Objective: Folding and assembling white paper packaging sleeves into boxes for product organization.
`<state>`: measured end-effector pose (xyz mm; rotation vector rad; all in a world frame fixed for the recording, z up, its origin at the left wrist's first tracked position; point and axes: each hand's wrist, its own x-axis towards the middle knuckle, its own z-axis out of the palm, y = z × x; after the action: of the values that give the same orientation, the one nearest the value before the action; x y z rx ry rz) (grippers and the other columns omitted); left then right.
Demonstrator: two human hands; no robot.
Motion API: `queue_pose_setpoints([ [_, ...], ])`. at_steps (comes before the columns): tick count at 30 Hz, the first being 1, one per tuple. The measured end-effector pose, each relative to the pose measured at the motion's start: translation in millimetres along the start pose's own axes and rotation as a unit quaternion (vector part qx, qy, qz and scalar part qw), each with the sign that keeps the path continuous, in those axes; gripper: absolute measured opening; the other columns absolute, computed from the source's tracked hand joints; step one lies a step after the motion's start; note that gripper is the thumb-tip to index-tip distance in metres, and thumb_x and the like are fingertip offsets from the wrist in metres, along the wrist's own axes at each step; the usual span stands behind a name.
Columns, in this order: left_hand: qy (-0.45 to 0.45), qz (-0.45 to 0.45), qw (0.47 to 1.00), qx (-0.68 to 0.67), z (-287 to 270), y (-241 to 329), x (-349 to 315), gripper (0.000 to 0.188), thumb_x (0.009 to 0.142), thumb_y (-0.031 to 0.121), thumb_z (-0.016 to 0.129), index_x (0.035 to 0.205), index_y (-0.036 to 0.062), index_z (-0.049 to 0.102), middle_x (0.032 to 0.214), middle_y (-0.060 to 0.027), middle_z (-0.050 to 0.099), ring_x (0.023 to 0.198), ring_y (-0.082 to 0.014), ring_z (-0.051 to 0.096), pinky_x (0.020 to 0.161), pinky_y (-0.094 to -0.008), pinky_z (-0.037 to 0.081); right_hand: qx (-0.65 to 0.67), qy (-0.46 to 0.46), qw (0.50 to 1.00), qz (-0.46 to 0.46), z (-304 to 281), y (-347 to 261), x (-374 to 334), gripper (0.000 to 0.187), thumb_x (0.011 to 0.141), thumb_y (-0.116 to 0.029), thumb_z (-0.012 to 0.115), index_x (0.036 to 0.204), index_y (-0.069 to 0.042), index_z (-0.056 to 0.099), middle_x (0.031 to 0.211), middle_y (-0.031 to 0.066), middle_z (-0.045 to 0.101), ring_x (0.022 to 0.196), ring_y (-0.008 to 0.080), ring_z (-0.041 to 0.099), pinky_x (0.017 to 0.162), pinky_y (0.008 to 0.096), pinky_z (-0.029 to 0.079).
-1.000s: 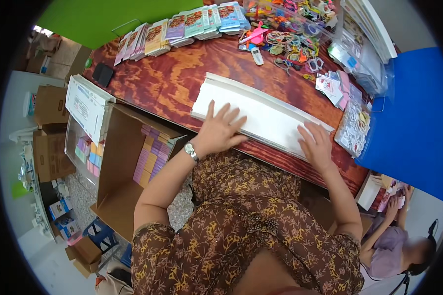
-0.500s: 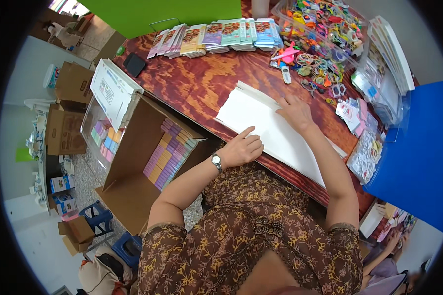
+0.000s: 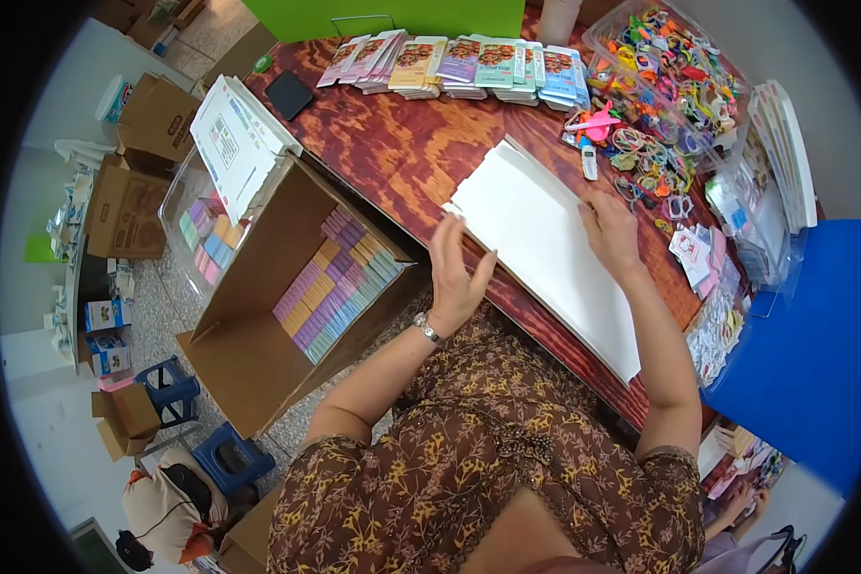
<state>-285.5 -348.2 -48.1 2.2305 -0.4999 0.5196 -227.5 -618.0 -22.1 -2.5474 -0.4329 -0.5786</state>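
A long white cardboard sheet with folded edges (image 3: pixel 550 244), perhaps a flattened box, lies slantwise on the red-brown wood-patterned table in front of me. At its near left edge is my left hand (image 3: pixel 457 273), fingers stretched and thumb held apart, the fingertips by the sheet's corner. My right hand (image 3: pixel 610 234) has its fingers bent over the far right edge of the sheet, gripping it there; the fingertips are partly hidden.
An open brown carton (image 3: pixel 249 306) with rows of pastel small boxes (image 3: pixel 340 277) stands left of the table. Stacked colourful packets (image 3: pixel 416 72) line the back. A clear bin of small plastic trinkets (image 3: pixel 674 77) sits back right, beside a blue panel (image 3: pixel 794 316). Another person's hands (image 3: pixel 744 507) show lower right.
My left hand has opened and its fingers now point up at the sheet's corner. My right hand has gone from lying flat to bent fingers at the edge. The whole view has shifted.
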Motion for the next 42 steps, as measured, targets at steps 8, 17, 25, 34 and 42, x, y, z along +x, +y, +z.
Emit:
queue_pose_setpoints([
  [8, 0.026, -0.322, 0.922, -0.212, 6.4, 1.3, 38.4, 0.068, 0.084, 0.010, 0.068, 0.140, -0.0046, 0.033, 0.118, -0.0185, 0.055, 0.105, -0.0237, 0.057, 0.086, -0.0334, 0.050, 0.171, -0.076, 0.974, 0.130, -16.8, -8.6, 15.5, 0.011, 0.093, -0.006, 0.059, 0.103, -0.003, 0.056, 0.083, 0.0073, 0.062, 0.076, 0.0127, 0.062, 0.071, 0.0305, 0.050],
  [17, 0.074, -0.260, 0.885, -0.380, 15.6, -9.6, 28.2, 0.058, 0.088, -0.005, 0.053, 0.139, -0.0038, 0.027, 0.122, -0.0180, 0.055, 0.109, -0.0218, 0.062, 0.083, -0.0293, 0.053, 0.160, -0.230, 0.960, 0.002, 9.5, -21.4, 84.4, 0.056, 0.092, -0.001, 0.049, 0.146, -0.009, 0.038, 0.138, 0.0132, 0.053, 0.128, 0.0207, 0.050, 0.105, 0.0336, 0.039],
  [25, 0.051, -0.289, 0.794, -0.532, 6.0, -11.0, 26.7, 0.047, 0.089, -0.006, 0.059, 0.130, 0.0005, 0.036, 0.124, -0.0130, 0.054, 0.114, -0.0174, 0.055, 0.096, -0.0293, 0.047, 0.294, -0.338, 0.885, 0.131, 18.9, -4.2, 102.7, 0.028, 0.094, -0.006, 0.047, 0.120, -0.007, 0.058, 0.116, 0.0021, 0.059, 0.104, 0.0114, 0.054, 0.091, 0.0265, 0.043],
  [34, -0.013, -0.358, 0.776, -0.519, 3.7, -23.7, 29.0, 0.026, 0.096, 0.007, 0.060, 0.120, -0.0030, 0.056, 0.104, -0.0045, 0.064, 0.094, -0.0077, 0.058, 0.084, -0.0222, 0.046, 0.290, -0.408, 0.846, 0.183, 13.6, -20.0, 126.2, 0.015, 0.095, -0.018, 0.058, 0.097, -0.005, 0.064, 0.081, -0.0025, 0.059, 0.078, 0.0070, 0.053, 0.071, 0.0247, 0.044],
  [42, 0.066, -0.347, 0.810, -0.469, 21.3, -37.1, 21.7, 0.020, 0.095, 0.008, 0.063, 0.111, -0.0034, 0.061, 0.098, -0.0030, 0.064, 0.088, -0.0051, 0.057, 0.078, -0.0201, 0.046, 0.304, -0.347, 0.886, 0.055, 45.6, -4.3, 113.9, 0.018, 0.095, -0.021, 0.061, 0.105, -0.005, 0.059, 0.086, -0.0018, 0.057, 0.082, 0.0078, 0.054, 0.072, 0.0268, 0.045],
])
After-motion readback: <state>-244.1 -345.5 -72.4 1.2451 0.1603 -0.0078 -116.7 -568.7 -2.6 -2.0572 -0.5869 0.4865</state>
